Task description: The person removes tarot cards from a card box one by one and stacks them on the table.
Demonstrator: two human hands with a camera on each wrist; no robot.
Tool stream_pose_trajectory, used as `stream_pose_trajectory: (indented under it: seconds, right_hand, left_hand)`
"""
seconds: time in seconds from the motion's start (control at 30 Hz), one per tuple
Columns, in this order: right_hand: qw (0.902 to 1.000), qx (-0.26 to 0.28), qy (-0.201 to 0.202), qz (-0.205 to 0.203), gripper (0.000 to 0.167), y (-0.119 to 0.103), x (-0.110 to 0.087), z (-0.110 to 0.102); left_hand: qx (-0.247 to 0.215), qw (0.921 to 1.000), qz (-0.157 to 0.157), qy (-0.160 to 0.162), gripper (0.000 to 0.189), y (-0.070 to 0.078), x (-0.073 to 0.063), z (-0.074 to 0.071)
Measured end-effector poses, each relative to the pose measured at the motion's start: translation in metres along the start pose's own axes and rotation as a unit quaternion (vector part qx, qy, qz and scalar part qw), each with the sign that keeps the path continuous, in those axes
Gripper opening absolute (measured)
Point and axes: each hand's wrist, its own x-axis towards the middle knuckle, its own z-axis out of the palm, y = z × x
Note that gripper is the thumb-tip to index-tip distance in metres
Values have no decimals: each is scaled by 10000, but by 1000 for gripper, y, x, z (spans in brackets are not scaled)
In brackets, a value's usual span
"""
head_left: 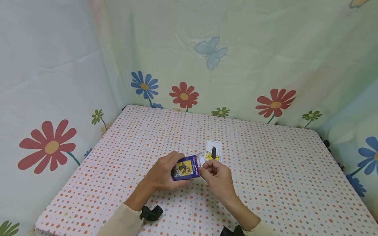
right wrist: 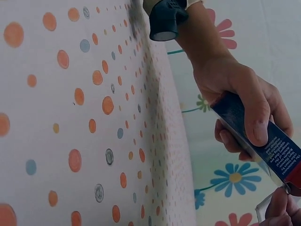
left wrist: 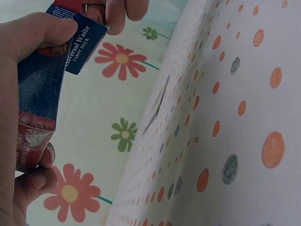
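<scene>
Nearer than the card (head_left: pixel 213 148), the left grip (head_left: pixel 166 171) holds the box (head_left: pixel 184 168), the right grip (head_left: pixel 219 179) pinches its end (right wrist: pixel 296 176) — too hard a tug might tear it.

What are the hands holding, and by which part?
Left hand: the tarot box, gripped across its long sides. Right hand: fingers at the box's end; whether they pinch anything cannot be told.

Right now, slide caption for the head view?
Left hand holds a tarot box, right hand at its end, a card beyond.
</scene>
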Motion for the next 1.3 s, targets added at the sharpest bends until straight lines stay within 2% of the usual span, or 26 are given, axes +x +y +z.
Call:
stream_pose_trajectory:
  seconds: [0.6,1.3]
  right_hand:
    - [9997,147,144,155,3,-4,0,-2]
    - [9943,860,151,615,7,-13,9,-17]
  left_hand:
    - [-16,10000,-1,-10,69,0,-1,0]
    - [-48,9999,-95,-96,66,3,2,-2]
